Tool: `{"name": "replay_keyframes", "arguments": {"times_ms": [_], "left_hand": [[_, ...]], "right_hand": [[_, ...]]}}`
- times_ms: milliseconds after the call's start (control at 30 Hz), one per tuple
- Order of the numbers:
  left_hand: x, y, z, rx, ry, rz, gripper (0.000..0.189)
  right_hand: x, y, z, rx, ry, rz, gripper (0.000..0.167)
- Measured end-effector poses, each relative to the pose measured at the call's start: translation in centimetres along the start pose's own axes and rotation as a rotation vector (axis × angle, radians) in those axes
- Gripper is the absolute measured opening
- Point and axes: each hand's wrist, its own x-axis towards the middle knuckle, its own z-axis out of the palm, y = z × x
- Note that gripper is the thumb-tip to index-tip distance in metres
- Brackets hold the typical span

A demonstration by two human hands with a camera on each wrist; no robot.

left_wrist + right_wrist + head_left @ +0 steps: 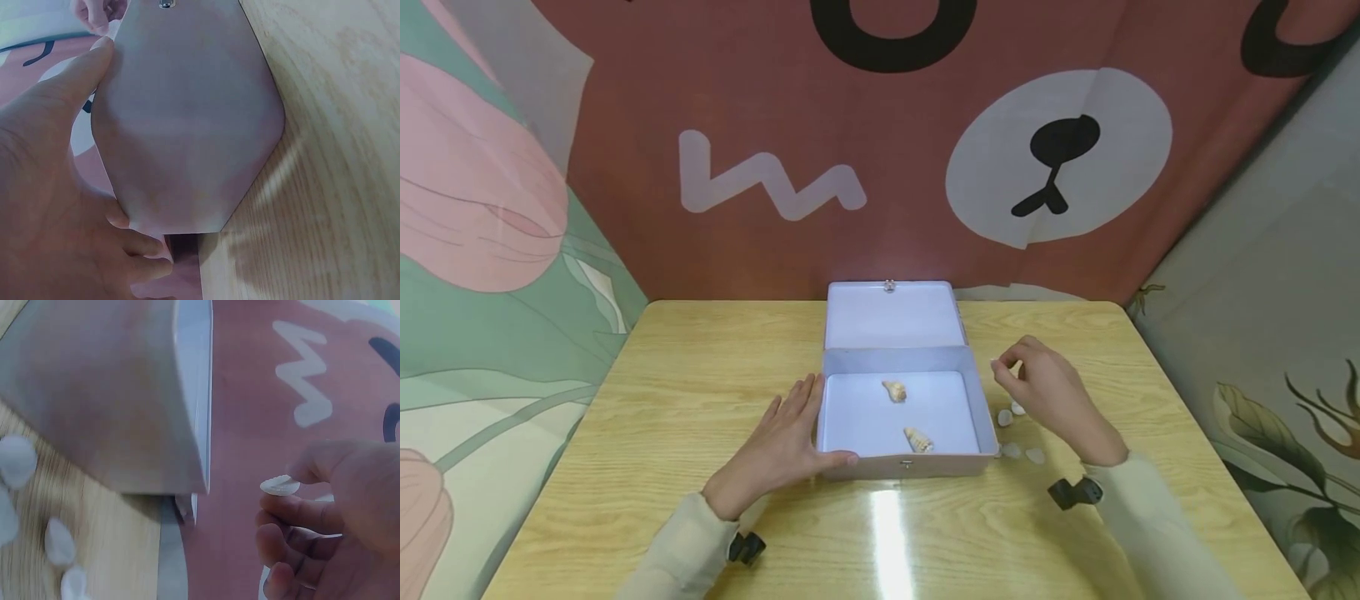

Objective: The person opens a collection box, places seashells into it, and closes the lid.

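An open metal box (906, 467), white inside, stands on the table with its lid (895, 315) tipped back. Inside lie two spiral seashells: one (895, 391) toward the back, another (918, 440) near the front wall. My left hand (786, 437) rests against the box's left side, fingers straight along it and thumb over the front corner. Right of the box, my right hand (1048, 392) is raised over the table. Between its thumb and index finger it pinches a small white ribbed seashell (280, 485).
Several white shells lie on the table right of the box, among them one (1004, 418) beside its wall and another (1036, 456) nearer the front. The wooden table (722, 350) meets a red printed backdrop (760, 250) behind. A black wrist camera (1075, 493) sits on the right sleeve.
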Motion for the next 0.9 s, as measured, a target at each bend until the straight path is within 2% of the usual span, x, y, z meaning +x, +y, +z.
{"name": "replay_keyframes", "arguments": {"times_ms": [533, 733, 900], "left_hand": [[0.0, 0.2, -0.2, -0.006, -0.005, -0.005, 0.135], [0.0, 0.2, -0.1, -0.006, -0.008, -0.008, 0.135], [-0.1, 0.1, -0.1, -0.007, -0.005, -0.008, 0.135]], "right_hand": [[1.5, -4.5, 2.5, -0.004, -0.068, -0.133, 0.02], [1.5, -5.2, 3.0, -0.02, -0.094, -0.189, 0.02], [1.3, -5.2, 3.3, -0.022, -0.099, -0.189, 0.021]]}}
